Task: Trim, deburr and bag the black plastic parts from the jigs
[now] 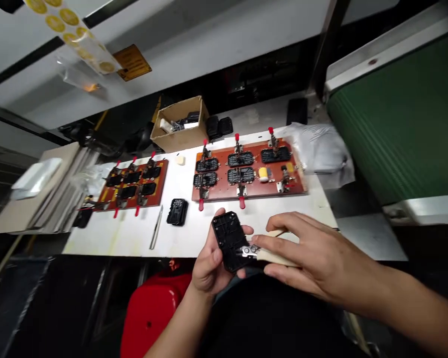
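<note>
My left hand (pixel 208 266) grips a black plastic housing piece (pixel 228 233) by its edges, its ribbed inner side turned up. In my right hand (pixel 309 248) is a pair of cutting pliers (pixel 274 256) with cream handles. The metal jaws lie at the lower right edge of the housing piece; whether they bite on anything is too small to tell. Beyond my hands stands a larger red-brown fixture board (pixel 224 193) with red-tipped clamps and several black pieces on it. A small stack of black pieces (pixel 177 212) rests left of my left hand.
A smaller clamp board (pixel 157 196) and a slim metal-coloured tool (pixel 156 227) lie to the left on the white tabletop (pixel 108 238). Behind them is a cardboard box (pixel 182 139) of parts. A green conveyor belt (pixel 403 119) runs at right; a red stool (pixel 149 313) stands below.
</note>
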A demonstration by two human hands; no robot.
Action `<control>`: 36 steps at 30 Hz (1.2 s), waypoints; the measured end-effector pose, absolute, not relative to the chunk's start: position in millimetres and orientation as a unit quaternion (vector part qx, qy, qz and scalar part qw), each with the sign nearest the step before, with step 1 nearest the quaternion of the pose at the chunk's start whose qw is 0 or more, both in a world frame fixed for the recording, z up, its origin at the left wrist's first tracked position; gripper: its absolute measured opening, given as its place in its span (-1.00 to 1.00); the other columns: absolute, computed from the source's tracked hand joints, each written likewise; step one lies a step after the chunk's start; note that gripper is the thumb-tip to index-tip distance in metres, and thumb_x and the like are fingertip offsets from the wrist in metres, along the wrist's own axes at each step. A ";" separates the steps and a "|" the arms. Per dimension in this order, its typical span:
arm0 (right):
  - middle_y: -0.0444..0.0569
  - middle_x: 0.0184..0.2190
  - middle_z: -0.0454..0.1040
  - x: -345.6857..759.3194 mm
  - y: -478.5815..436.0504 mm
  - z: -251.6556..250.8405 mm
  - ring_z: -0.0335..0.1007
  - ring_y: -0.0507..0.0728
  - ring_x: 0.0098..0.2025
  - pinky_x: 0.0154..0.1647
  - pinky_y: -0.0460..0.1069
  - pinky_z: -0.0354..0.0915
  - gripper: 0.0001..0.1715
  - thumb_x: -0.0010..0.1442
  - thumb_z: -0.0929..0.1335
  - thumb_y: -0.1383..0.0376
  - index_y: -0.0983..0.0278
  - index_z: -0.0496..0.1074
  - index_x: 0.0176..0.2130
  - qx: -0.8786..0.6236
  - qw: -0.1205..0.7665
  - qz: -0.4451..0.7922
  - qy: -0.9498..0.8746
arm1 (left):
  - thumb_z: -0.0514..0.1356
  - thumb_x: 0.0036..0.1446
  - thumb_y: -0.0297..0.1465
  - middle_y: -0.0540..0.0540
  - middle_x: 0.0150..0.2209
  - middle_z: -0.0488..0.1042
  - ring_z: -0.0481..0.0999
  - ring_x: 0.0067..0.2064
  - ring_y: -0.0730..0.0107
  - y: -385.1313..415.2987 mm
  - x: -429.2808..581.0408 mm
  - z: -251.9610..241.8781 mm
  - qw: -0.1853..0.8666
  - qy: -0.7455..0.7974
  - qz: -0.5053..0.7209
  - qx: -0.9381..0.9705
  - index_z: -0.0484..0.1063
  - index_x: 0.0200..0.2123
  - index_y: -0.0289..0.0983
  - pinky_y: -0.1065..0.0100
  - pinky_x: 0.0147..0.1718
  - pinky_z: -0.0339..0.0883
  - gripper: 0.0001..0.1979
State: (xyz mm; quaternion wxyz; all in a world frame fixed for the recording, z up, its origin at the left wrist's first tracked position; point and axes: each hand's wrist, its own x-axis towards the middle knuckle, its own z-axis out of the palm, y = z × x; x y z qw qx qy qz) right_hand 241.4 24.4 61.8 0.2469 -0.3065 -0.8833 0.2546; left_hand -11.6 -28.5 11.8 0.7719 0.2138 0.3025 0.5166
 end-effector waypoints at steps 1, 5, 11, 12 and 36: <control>0.09 0.07 0.47 232.9 26.7 69.7 0.43 0.28 0.05 0.03 0.20 0.46 -0.61 0.43 0.38 0.15 0.10 0.47 0.21 -0.294 0.255 0.231 -0.892 | 0.38 0.23 -0.22 -0.24 0.19 0.55 0.72 -0.15 0.23 -30.6 -11.8 13.3 0.768 0.306 0.520 0.215 -0.15 0.51 0.13 0.49 -0.45 0.57 -0.03; 0.10 -0.02 0.53 205.5 33.6 84.2 0.43 0.34 0.01 -0.01 0.27 0.43 -0.80 0.39 0.37 0.23 0.17 0.54 -0.03 -0.265 0.267 0.175 -0.910 | 0.40 0.19 -0.15 -0.20 0.20 0.54 0.64 -0.42 0.45 -40.6 -14.6 15.3 0.749 0.327 0.534 0.216 -0.13 0.51 0.18 0.51 -0.51 0.53 -0.01; 0.15 -0.04 0.54 184.8 29.7 80.6 0.42 0.38 -0.03 -0.08 0.29 0.38 -0.81 0.31 0.39 0.30 0.22 0.54 -0.06 -0.264 0.285 0.151 -0.909 | 0.38 0.21 -0.12 -0.19 0.27 0.49 0.55 -0.49 0.58 -47.4 -23.9 12.8 0.745 0.328 0.544 0.204 -0.16 0.51 0.22 0.53 -0.52 0.48 -0.02; 0.15 -0.05 0.55 183.1 28.8 80.5 0.42 0.37 -0.04 -0.09 0.29 0.37 -0.81 0.32 0.38 0.30 0.23 0.54 -0.07 -0.268 0.287 0.150 -0.907 | 0.38 0.21 -0.11 -0.20 0.27 0.49 0.56 -0.48 0.55 -47.3 -24.2 12.6 0.743 0.333 0.543 0.205 -0.18 0.51 0.22 0.54 -0.55 0.44 0.00; 0.01 -0.21 0.46 190.0 26.7 59.1 0.33 0.22 -0.14 -0.09 0.14 0.24 -0.85 0.43 0.36 0.27 0.22 0.55 -0.10 -0.265 0.270 0.155 -0.912 | 0.38 0.23 -0.12 -0.19 0.16 0.56 0.58 -0.45 0.48 -40.8 -37.0 7.5 0.750 0.390 0.492 0.209 -0.08 0.51 0.17 0.46 -0.51 0.47 -0.06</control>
